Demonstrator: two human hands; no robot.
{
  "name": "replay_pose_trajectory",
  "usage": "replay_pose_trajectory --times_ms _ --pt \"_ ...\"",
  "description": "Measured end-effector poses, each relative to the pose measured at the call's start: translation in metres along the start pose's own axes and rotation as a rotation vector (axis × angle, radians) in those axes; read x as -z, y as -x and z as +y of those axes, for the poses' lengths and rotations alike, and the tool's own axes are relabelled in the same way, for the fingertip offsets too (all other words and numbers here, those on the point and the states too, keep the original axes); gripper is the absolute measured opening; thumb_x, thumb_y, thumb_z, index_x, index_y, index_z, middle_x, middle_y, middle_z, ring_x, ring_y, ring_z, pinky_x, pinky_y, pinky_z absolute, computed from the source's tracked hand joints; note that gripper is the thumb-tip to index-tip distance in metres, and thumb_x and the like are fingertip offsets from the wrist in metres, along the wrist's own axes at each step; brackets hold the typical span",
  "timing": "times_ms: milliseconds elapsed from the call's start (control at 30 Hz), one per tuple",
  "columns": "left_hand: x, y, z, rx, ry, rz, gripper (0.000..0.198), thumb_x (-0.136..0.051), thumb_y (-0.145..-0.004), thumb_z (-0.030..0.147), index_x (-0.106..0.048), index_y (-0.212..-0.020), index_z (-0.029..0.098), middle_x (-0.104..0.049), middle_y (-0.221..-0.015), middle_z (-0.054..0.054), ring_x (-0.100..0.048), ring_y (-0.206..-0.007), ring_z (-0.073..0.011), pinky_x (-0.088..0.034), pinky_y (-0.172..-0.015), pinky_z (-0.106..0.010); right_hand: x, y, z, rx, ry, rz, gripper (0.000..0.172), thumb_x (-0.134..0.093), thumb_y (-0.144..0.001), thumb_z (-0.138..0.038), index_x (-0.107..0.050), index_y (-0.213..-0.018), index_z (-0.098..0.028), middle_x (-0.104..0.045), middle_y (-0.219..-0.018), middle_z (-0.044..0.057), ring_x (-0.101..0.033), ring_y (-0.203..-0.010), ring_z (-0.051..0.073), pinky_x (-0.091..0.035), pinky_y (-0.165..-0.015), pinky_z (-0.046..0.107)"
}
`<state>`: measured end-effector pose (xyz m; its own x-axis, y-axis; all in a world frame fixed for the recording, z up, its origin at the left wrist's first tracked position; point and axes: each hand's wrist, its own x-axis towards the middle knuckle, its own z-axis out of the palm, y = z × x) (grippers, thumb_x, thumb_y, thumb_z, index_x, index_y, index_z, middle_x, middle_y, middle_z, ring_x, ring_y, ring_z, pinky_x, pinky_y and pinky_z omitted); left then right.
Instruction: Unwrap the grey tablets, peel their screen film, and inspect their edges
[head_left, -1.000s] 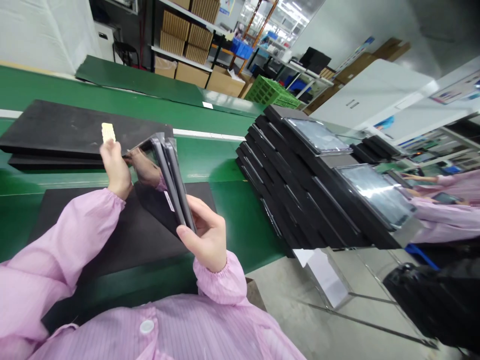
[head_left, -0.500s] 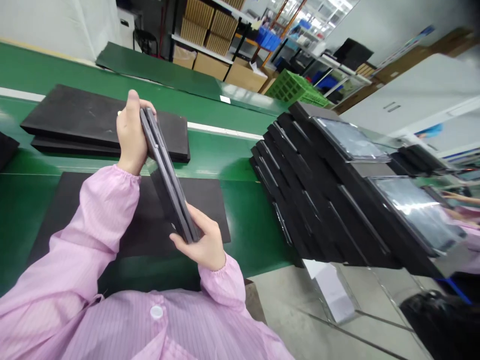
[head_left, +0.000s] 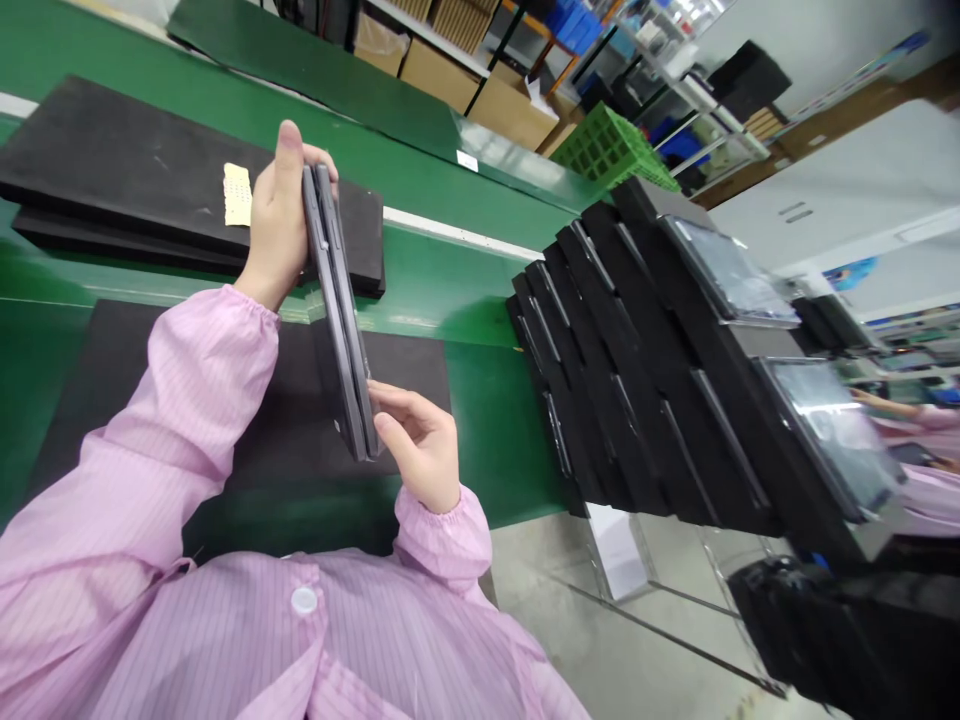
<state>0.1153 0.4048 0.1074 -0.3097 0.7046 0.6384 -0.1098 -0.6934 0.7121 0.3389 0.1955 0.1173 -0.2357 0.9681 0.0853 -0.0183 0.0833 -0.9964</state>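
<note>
Two dark grey tablets (head_left: 341, 310) are held face to face, edges towards me and nearly upright, over the work table. My left hand (head_left: 289, 210) is closed round their upper end, thumb pointing up. Near their lower right side is my right hand (head_left: 420, 440), its thumb and forefinger bent close together against the tablet edge. Whether a thin film is pinched there I cannot make out. Below the tablets lies a black foam mat (head_left: 165, 400). A yellow note (head_left: 238, 195) with small writing shows beside my left hand, over a stack of black foam sheets (head_left: 120, 160).
On the right stands a tall stack of black foam trays (head_left: 622, 370) with tablets in their slots. Two bagged tablets (head_left: 727, 270) lie on top. A green crate (head_left: 611, 145) and shelves with cartons (head_left: 442, 80) are behind the green table (head_left: 480, 390). Another person's arm (head_left: 900, 408) shows far right.
The tablets have turned more upright. My right hand has moved from gripping their lower end to their right side, thumb now in front. The yellow note has come into view.
</note>
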Motion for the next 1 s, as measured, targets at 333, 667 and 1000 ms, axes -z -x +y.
replay_pose_trajectory --times_ms 333,667,1000 --pt "-0.015 0.002 0.018 0.018 0.065 0.048 0.073 -0.024 -0.074 0.083 -0.059 -0.066 0.02 -0.055 -0.054 0.003 -0.039 -0.048 -0.008 -0.027 -0.044 -0.033 -0.001 0.002 -0.002 -0.016 -0.02 0.019 0.012 -0.074 -0.083 -0.032 -0.072 -0.079 -0.021 -0.078 -0.109 0.009 -0.076 -0.098 0.024 -0.063 -0.082 0.037" --pt "-0.03 0.008 0.041 0.128 0.053 0.137 0.069 -0.031 -0.081 0.077 -0.062 -0.062 0.019 -0.055 -0.053 -0.002 -0.037 -0.047 -0.0098 -0.026 -0.045 -0.032 0.0 0.005 -0.005 0.019 -0.02 -0.018 0.008 -0.074 -0.08 -0.024 -0.07 -0.086 -0.022 -0.074 -0.112 0.008 -0.073 -0.104 0.022 -0.063 -0.077 0.029" --pt "-0.033 0.014 0.052 0.035 0.022 -0.031 0.066 -0.031 -0.085 0.077 -0.061 -0.069 0.02 -0.055 -0.057 0.001 -0.04 -0.047 -0.0082 -0.028 -0.044 -0.031 -0.003 0.003 -0.01 0.036 0.097 -0.004 0.017 -0.072 -0.08 -0.027 -0.068 -0.095 -0.022 -0.071 -0.111 0.007 -0.07 -0.091 0.018 -0.062 -0.07 0.028"
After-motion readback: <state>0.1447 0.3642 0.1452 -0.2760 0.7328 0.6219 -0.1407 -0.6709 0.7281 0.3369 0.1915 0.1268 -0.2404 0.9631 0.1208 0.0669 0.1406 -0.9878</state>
